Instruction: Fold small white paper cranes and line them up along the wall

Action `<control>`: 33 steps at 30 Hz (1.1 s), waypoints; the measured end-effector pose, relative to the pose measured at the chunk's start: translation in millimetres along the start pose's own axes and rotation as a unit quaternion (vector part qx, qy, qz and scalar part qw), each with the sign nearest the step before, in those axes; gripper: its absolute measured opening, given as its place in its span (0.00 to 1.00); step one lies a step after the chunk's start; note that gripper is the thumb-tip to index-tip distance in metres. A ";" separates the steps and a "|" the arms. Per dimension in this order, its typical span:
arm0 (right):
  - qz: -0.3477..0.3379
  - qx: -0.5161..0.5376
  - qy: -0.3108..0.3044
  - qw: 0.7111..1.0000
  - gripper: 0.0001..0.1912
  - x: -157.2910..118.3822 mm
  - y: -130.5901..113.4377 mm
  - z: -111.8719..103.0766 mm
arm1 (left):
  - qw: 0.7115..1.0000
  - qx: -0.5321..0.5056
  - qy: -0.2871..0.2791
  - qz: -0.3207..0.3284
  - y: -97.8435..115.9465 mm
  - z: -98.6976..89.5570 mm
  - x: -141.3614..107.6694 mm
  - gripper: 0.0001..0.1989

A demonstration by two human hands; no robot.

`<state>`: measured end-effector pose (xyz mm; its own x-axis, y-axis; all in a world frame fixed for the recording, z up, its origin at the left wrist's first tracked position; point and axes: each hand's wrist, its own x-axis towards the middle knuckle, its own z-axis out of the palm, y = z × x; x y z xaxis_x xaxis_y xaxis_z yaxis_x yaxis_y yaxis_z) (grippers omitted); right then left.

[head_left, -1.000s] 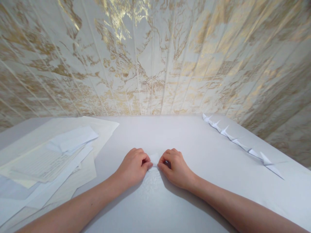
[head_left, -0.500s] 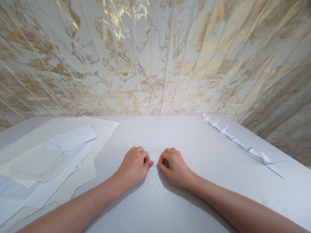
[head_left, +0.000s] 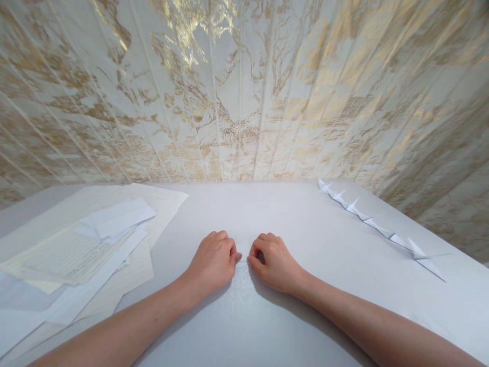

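Note:
A small piece of white paper [head_left: 243, 253] lies on the white table between my two hands, pale against the surface and mostly covered by my fingers. My left hand [head_left: 217, 257] is closed, its thumb and fingers pinching the paper's left side. On the other side my right hand [head_left: 272, 261] pinches the right edge, with thumb and forefinger curled into a ring. Both hands rest on the table [head_left: 244, 326]. The exact folds in the paper are hard to make out.
Along the right side stands a row of several folded white paper cranes [head_left: 418, 252]. A loose pile of papers [head_left: 76, 255], some with writing, spreads over the left side. Behind the table rises a wall with gold-patterned covering [head_left: 237, 102].
The hands stay almost in place, still pinching the paper. Less of the white paper shows between them, and the view has shifted very slightly.

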<state>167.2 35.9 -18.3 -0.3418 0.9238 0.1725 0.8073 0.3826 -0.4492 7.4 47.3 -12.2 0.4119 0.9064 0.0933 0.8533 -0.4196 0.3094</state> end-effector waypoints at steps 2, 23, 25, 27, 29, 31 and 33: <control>-0.003 -0.002 -0.003 1.000 0.06 0.0 0.8 -0.6 | 1.000 0.002 -0.002 0.001 -0.2 0.0 -0.1 0.08; -0.133 0.155 -0.013 0.979 0.23 19.3 26.2 -11.7 | 0.998 -0.058 -0.034 0.010 -7.7 -2.1 8.1 0.06; -0.176 0.150 -0.027 0.973 0.21 22.0 28.6 -9.4 | 0.997 -0.065 -0.037 0.029 -8.4 -3.1 7.9 0.06; -0.186 0.134 -0.031 0.973 0.17 21.6 29.6 -8.1 | 0.997 -0.054 -0.027 0.053 -8.5 -5.1 5.8 0.08; -0.186 0.122 -0.024 0.975 0.15 18.7 29.7 -8.7 | 0.997 -0.028 -0.008 0.075 -8.4 -7.6 2.1 0.09; -0.199 0.115 -0.024 0.973 0.13 14.6 29.0 -10.6 | 0.996 -0.004 0.004 0.093 -8.4 -10.1 -2.1 0.10; -0.219 0.108 -0.032 0.969 0.11 10.2 27.5 -12.9 | 0.994 0.013 0.006 0.105 -8.5 -12.2 -5.6 0.10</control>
<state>192.1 56.0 -17.6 -0.6637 0.6684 0.3358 0.4618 0.7193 -0.5191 -6.1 46.4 -3.9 0.5778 0.7992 0.1654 0.7574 -0.6006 0.2563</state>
